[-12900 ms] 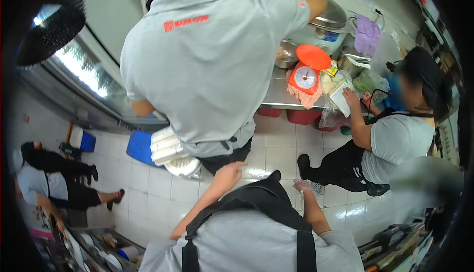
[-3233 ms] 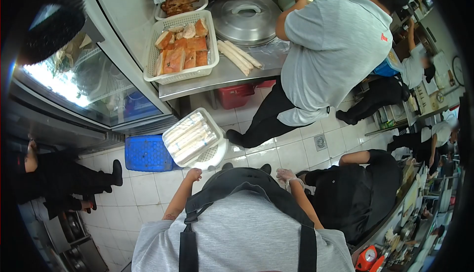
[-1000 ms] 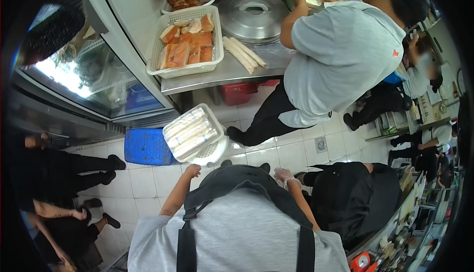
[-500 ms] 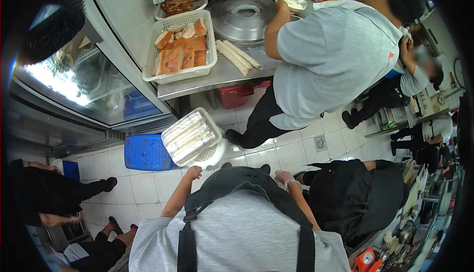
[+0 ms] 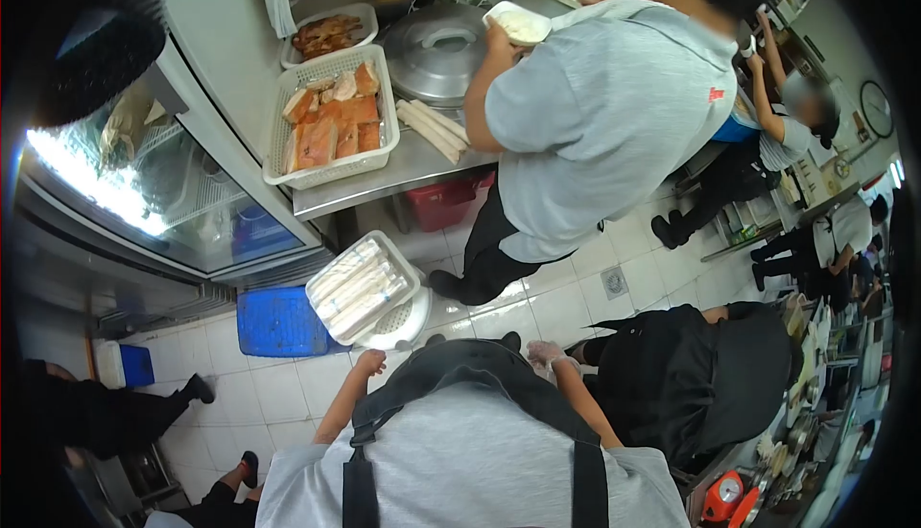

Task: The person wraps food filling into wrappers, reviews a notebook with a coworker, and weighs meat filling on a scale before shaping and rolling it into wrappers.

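My left hand [image 5: 370, 362] hangs in front of me with its fingers curled in and nothing visible in it. It is nearest to a white basket [image 5: 413, 290] of wrapped pale rolls [image 5: 359, 288], without touching it. My right hand [image 5: 547, 354], in a clear plastic glove, hangs at the other side of my dark apron [image 5: 470, 360]. Its fingers are loosely bent and apart, holding nothing I can see. The rolls' basket rests on a round white perforated container [image 5: 408, 322] on the floor.
A co-worker [image 5: 614, 96] holds a white tray [image 5: 519, 25] at the steel counter [image 5: 331, 200]. There stand a basket of reddish-brown slabs [image 5: 391, 135] and a lidded pot [image 5: 432, 58]. A blue crate [image 5: 280, 323] lies left. Another person in black [image 5: 686, 384] bends close at right.
The co-worker at the counter has turned, bringing the white tray left over the pot. People at the far left have shifted. My hands stay low at my sides. The view has tilted slightly.
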A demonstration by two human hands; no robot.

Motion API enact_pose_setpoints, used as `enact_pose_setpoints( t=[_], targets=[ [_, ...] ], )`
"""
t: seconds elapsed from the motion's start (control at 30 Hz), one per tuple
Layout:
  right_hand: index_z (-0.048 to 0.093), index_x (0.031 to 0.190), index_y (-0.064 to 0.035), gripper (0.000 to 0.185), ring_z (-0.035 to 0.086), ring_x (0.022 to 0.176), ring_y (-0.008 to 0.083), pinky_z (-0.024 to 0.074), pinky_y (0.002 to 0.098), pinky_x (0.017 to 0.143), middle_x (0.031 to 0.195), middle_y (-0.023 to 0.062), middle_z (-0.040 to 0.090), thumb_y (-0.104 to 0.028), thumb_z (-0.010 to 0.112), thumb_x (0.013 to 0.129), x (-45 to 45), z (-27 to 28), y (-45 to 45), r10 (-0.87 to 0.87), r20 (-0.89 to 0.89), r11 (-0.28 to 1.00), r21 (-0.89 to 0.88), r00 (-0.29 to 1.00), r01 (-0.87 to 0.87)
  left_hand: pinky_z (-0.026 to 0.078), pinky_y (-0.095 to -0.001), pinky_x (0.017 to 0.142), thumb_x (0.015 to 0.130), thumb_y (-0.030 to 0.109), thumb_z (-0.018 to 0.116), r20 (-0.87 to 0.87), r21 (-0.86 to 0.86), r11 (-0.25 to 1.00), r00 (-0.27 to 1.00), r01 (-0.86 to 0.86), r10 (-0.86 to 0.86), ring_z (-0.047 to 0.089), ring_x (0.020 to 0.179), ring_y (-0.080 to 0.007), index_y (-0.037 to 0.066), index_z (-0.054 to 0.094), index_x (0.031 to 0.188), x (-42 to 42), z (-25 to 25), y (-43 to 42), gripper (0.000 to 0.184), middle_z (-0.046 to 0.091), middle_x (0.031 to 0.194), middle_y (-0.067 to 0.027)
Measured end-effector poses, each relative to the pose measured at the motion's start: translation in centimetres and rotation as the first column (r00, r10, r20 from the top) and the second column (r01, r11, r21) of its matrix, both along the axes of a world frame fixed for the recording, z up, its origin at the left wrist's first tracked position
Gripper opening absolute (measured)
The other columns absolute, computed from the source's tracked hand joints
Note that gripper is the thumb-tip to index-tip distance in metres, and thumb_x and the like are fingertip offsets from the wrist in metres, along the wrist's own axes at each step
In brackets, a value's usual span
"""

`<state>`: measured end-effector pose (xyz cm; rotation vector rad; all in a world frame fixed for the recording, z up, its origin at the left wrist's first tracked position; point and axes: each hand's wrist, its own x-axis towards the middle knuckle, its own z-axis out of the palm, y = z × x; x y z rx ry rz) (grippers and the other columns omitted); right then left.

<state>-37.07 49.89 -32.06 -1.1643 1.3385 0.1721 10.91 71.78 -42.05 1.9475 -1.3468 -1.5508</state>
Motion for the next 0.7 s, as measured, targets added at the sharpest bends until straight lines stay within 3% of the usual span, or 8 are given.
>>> enact_pose_setpoints(
  t=[0.03,0.1,0.27,0.37,0.47,0.57,0.67,0.7],
  targets=[
    [0.062,0.102,-0.0118,0.018,0.057,0.059,0.0105,0.0431,0.0257,0.048,0.076,-0.0013,0.063,-0.015,0.06,0.084,-0.4,-0.6,0.3,-0.279,0.088,0.955,0.131,0.956,0.267,0.048,-0.0352,0.047,0.085,0.033,0.05,0.017,0.101,0.992,0.997,-0.073,0.071,0.064,0.058,-0.0203,0.007,0.063,0.101,0.0,0.8,-0.6,0.033,0.07,0.085,-0.0126],
    [0.062,0.101,-0.0119,0.015,0.057,0.059,0.0102,0.0427,0.0257,0.048,0.075,-0.0009,0.063,-0.016,0.06,0.086,-0.7,-1.0,0.1,-0.201,0.065,0.976,0.101,0.977,0.194,0.048,-0.0346,0.048,0.084,0.033,0.051,0.044,0.268,0.915,0.952,-0.302,0.302,0.064,0.058,-0.0194,0.008,0.063,0.1,-1.3,4.2,-1.3,0.033,0.07,0.083,-0.0111],
    [0.061,0.1,-0.0097,0.02,0.057,0.059,0.0112,0.0435,0.0259,0.048,0.076,0.0029,0.064,-0.027,0.056,0.092,-1.4,-1.5,0.3,-0.019,0.002,0.999,-0.047,1.0,0.019,0.047,-0.0338,0.048,0.084,0.032,0.051,0.027,0.207,0.927,0.949,-0.314,0.315,0.063,0.057,-0.0176,0.008,0.065,0.098,-0.8,3.7,-2.1,0.031,0.069,0.078,-0.0089],
    [0.063,0.092,-0.0078,0.025,0.061,0.064,0.0178,0.0489,0.0338,0.059,0.077,0.0046,0.064,-0.028,0.048,0.092,-1.4,-1.1,0.8,0.031,-0.031,0.997,-0.07,0.999,-0.033,0.046,-0.0332,0.047,0.084,0.031,0.051,-0.02,0.183,0.948,0.964,-0.259,0.267,0.063,0.056,-0.017,0.009,0.065,0.1,-0.1,2.3,-2.3,0.03,0.068,0.078,-0.0089],
    [0.061,0.085,-0.009,0.025,0.062,0.068,0.0216,0.0486,0.0352,0.062,0.074,0.0062,0.063,-0.03,0.048,0.088,-3.1,-5.0,0.8,0.312,0.028,0.899,-0.334,0.95,-0.285,0.044,-0.0324,0.046,0.084,0.031,0.051,-0.022,0.161,0.969,0.98,-0.189,0.195,0.062,0.056,-0.0166,0.009,0.065,0.101,0.4,1.6,-2.8,0.031,0.068,0.077,-0.0087],
    [0.059,0.102,-0.0086,0.021,0.063,0.074,0.0122,0.0494,0.0274,0.063,0.09,0.0054,0.067,-0.026,0.05,0.095,-3.8,-6.7,0.2,0.344,-0.04,0.91,-0.231,0.938,-0.344,0.044,-0.0318,0.046,0.085,0.031,0.051,0.032,0.218,0.941,0.966,-0.257,0.257,0.062,0.056,-0.0167,0.008,0.064,0.101,-0.5,4.2,-3.0,0.031,0.068,0.078,-0.0087],
    [0.058,0.099,-0.009,0.022,0.065,0.076,0.0155,0.0505,0.0302,0.065,0.091,0.0053,0.067,-0.027,0.044,0.095,-3.1,-4.7,-0.2,0.69,-0.384,0.468,-0.41,0.614,-0.783,0.045,-0.0321,0.047,0.085,0.032,0.05,0.054,0.193,0.941,0.961,-0.278,0.273,0.062,0.056,-0.0175,0.006,0.064,0.1,-1.0,6.2,-2.8,0.033,0.068,0.079,-0.0094],
    [0.058,0.098,-0.0094,0.024,0.065,0.077,0.0165,0.0506,0.0314,0.066,0.091,0.0054,0.066,-0.028,0.042,0.096,-2.6,-3.7,-0.2,0.638,-0.343,0.607,-0.328,0.69,-0.724,0.045,-0.0324,0.047,0.085,0.032,0.05,0.045,0.186,0.942,0.96,-0.28,0.276,0.063,0.056,-0.018,0.006,0.063,0.099,-1.1,6.7,-2.6,0.033,0.068,0.079,-0.0098]
  ],
)
